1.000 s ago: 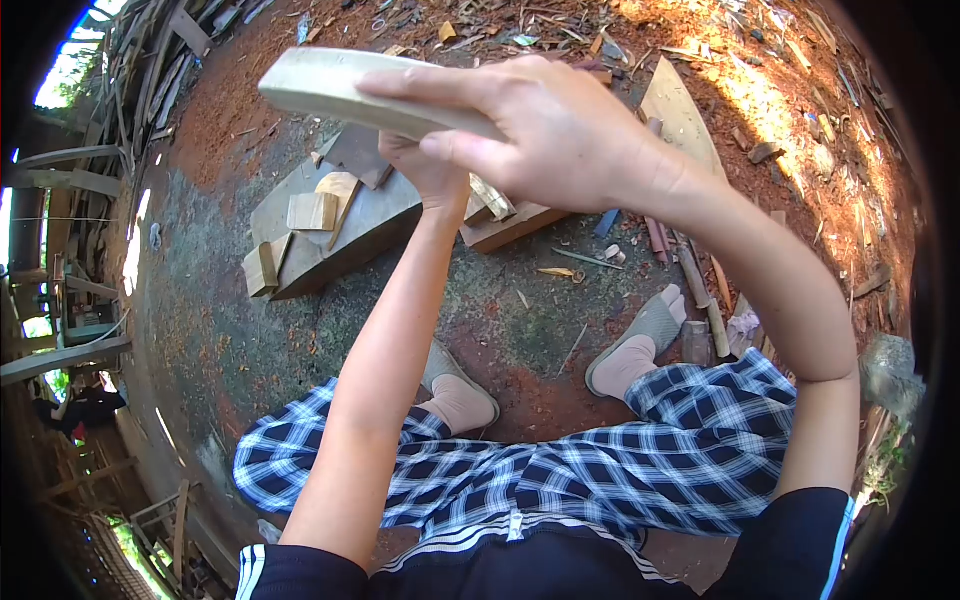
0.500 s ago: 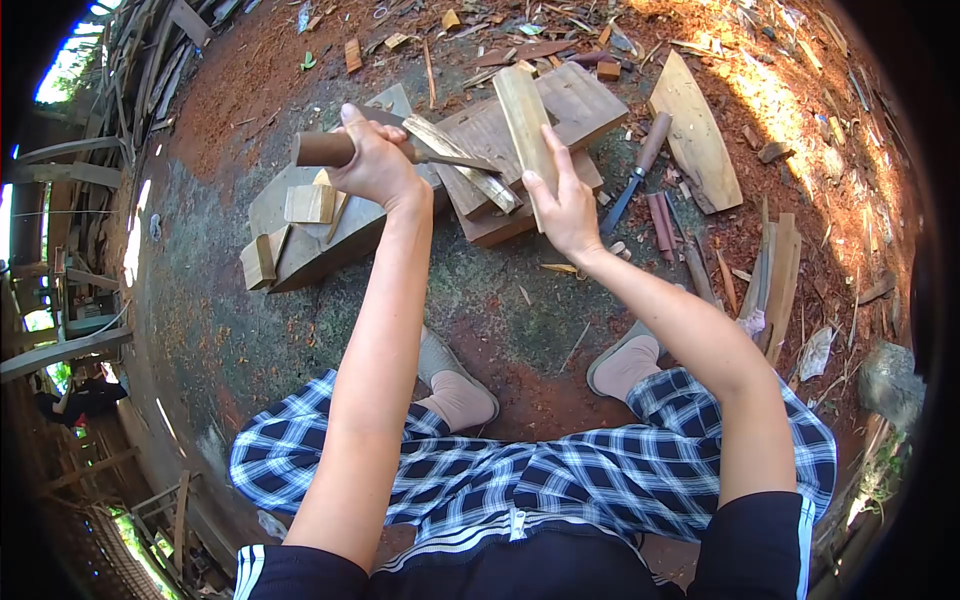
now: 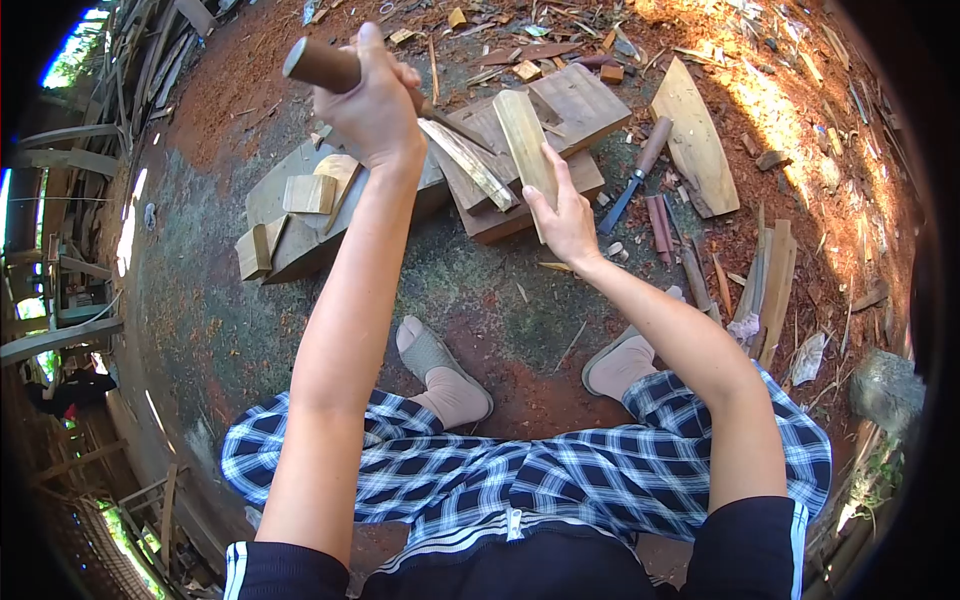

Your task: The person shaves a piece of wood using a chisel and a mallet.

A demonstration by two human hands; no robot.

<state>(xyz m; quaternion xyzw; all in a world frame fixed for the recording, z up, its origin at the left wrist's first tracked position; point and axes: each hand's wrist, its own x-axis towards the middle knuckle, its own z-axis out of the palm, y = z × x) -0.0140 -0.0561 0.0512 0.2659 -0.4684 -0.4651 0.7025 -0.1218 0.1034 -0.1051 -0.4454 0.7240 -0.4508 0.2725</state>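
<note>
Well to the left of the brown block [image 3: 595,103], a grey-topped beam [image 3: 268,200] lies on the ground, with a small pale block [image 3: 309,194] on top and a smaller offcut [image 3: 262,249] at its outer end. Above the beam, up and to the left of the brown block, the left hand [image 3: 372,110] grips a wooden-handled tool [image 3: 328,67]. Its fingers are closed around the handle and the thumb sticks up; the tool's dark, narrow metal part slants down toward the brown block. A split strip [image 3: 465,160] with a pale, rough face lies across the left part of the brown block. On the near side of the brown block sits the left foot [image 3: 435,360]. The pale slat [image 3: 522,130] stands tilted in front of the brown block's middle; whether its lower end touches anything, I cannot tell. The right hand [image 3: 568,220] holds the slat's right edge, thumb and fingers closed on it. Just right of the brown block lies a knife [image 3: 655,147], with a reddish stick [image 3: 659,226] nearer the person. Farther right of the brown block rests a pointed pale board [image 3: 695,145].
</note>
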